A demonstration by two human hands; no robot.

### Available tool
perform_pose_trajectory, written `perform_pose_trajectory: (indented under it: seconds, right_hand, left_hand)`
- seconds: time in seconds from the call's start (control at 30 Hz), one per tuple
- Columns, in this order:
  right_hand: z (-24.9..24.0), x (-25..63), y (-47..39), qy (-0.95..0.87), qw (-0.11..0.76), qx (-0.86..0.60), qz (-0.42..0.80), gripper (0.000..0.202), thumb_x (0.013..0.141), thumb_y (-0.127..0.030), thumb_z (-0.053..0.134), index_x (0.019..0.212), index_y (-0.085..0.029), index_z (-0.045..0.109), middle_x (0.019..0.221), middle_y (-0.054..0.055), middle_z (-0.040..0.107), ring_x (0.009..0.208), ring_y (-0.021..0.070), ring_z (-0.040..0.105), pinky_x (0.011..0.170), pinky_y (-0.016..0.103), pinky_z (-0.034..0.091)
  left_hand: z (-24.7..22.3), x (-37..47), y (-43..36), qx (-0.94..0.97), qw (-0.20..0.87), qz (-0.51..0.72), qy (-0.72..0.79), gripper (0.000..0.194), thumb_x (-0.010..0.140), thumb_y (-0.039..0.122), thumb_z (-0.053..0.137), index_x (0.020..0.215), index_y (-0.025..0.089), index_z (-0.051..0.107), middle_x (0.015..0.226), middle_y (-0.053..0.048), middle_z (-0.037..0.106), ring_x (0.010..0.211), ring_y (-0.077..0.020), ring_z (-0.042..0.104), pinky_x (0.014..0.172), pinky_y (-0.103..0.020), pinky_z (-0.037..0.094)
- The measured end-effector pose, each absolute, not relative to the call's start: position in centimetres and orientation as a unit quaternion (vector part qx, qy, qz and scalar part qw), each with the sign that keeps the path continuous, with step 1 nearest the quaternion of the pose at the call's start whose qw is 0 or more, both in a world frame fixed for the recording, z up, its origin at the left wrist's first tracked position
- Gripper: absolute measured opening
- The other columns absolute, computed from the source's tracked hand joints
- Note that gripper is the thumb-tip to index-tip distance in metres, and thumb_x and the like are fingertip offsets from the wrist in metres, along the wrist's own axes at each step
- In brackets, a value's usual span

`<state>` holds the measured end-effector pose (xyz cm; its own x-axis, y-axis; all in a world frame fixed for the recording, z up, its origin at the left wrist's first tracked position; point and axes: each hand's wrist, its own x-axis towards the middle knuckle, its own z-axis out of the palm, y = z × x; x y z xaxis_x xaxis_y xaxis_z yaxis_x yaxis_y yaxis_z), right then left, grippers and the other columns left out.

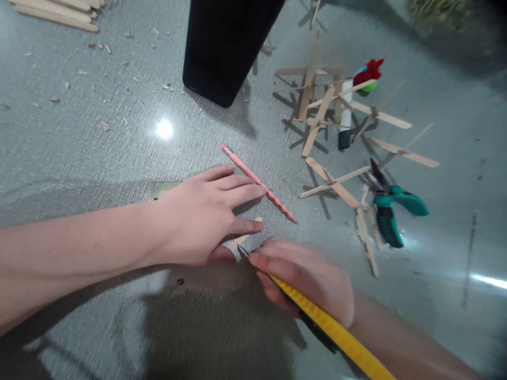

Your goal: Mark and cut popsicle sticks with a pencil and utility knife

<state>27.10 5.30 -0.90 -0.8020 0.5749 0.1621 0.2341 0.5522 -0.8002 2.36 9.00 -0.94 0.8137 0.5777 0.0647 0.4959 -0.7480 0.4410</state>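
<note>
My left hand point(206, 211) lies palm down on the table with its fingers stretched out. Its thumb and index finger hold down a short wooden craft stick point(241, 239), with a small white piece point(231, 245) beneath it by the thumb. Most of the stick is hidden under the hand. My right hand point(301, 274) is closed around a yellow and black utility knife point(328, 322), whose thin metal tip meets the stick near my left thumb. Beside my left fingertips lies a pink pencil point(259, 182), touching or almost touching the middle finger.
Several crossed craft-stick pieces point(332, 184) lie at the right, around a white marker point(346, 113) and a red pompom point(369, 73). Nearby are green-handled pliers point(390, 203), spread apart. A black phone-like slab point(225, 47) stands at the top; loose craft sticks point(59, 16) lie at upper left among wood shavings.
</note>
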Motion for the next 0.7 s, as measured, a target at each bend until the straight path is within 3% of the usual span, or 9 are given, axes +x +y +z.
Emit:
perform_pose_trajectory:
  seconds: [0.13, 0.27, 0.37, 0.47, 0.57, 0.7]
  right_hand:
    - [-0.6, 27.7, 5.7, -0.851, 0.265, -0.291, 0.347, 0.032, 0.090, -0.010, 0.056, 0.119, -0.023, 0.060, 0.084, 0.003, 0.074, 0.074, 0.0179, 0.074, 0.068, 0.029, 0.062]
    - [-0.3, 28.3, 5.6, -0.836, 0.271, -0.326, 0.350, 0.032, 0.086, -0.009, 0.059, 0.115, -0.023, 0.063, 0.086, 0.005, 0.075, 0.077, 0.0196, 0.076, 0.069, 0.030, 0.065]
    - [-0.4, 28.4, 5.4, -0.827, 0.281, -0.337, 0.351, 0.034, 0.085, -0.008, 0.059, 0.116, -0.023, 0.063, 0.087, 0.005, 0.076, 0.077, 0.0202, 0.076, 0.070, 0.032, 0.066]
    - [-0.5, 28.4, 5.3, -0.818, 0.294, -0.340, 0.358, 0.035, 0.085, -0.007, 0.059, 0.116, -0.023, 0.062, 0.085, 0.005, 0.075, 0.074, 0.0190, 0.075, 0.068, 0.032, 0.065]
    - [-0.4, 28.3, 5.4, -0.817, 0.295, -0.345, 0.357, 0.035, 0.086, -0.007, 0.059, 0.116, -0.024, 0.062, 0.084, 0.004, 0.074, 0.074, 0.0186, 0.075, 0.069, 0.032, 0.064]
    - [-0.1, 27.9, 5.8, -0.821, 0.303, -0.343, 0.342, 0.034, 0.087, -0.007, 0.058, 0.115, -0.024, 0.061, 0.080, 0.003, 0.073, 0.069, 0.0181, 0.074, 0.064, 0.031, 0.063]
  left_hand:
    - [-0.9, 2.5, 8.3, 0.934, 0.148, 0.136, 0.294, 0.054, 0.080, 0.060, 0.077, 0.116, 0.019, 0.074, 0.131, -0.012, 0.066, 0.125, -0.0317, 0.060, 0.115, -0.049, 0.041]
    - [-0.7, 2.5, 7.5, 0.931, 0.072, 0.165, 0.319, 0.044, 0.092, 0.058, 0.064, 0.089, 0.015, 0.073, 0.103, -0.010, 0.074, 0.097, -0.0255, 0.068, 0.099, -0.043, 0.049]
    - [-0.7, 2.0, 7.9, 0.931, 0.111, 0.168, 0.305, 0.041, 0.094, 0.056, 0.060, 0.092, 0.017, 0.072, 0.103, -0.008, 0.074, 0.095, -0.0240, 0.066, 0.090, -0.041, 0.050]
    - [-0.6, 1.6, 8.6, 0.931, 0.183, 0.155, 0.276, 0.019, 0.095, 0.037, 0.063, 0.093, 0.020, 0.073, 0.104, -0.005, 0.073, 0.096, -0.0215, 0.064, 0.089, -0.039, 0.047]
    - [-0.4, 1.6, 8.4, 0.923, 0.203, 0.141, 0.293, 0.017, 0.094, 0.020, 0.058, 0.088, 0.021, 0.074, 0.088, -0.002, 0.071, 0.083, -0.0183, 0.062, 0.079, -0.036, 0.044]
    - [-0.4, 1.8, 7.7, 0.912, 0.252, 0.137, 0.295, 0.018, 0.096, 0.024, 0.058, 0.088, 0.020, 0.073, 0.064, 0.001, 0.062, 0.065, -0.0153, 0.057, 0.070, -0.034, 0.042]
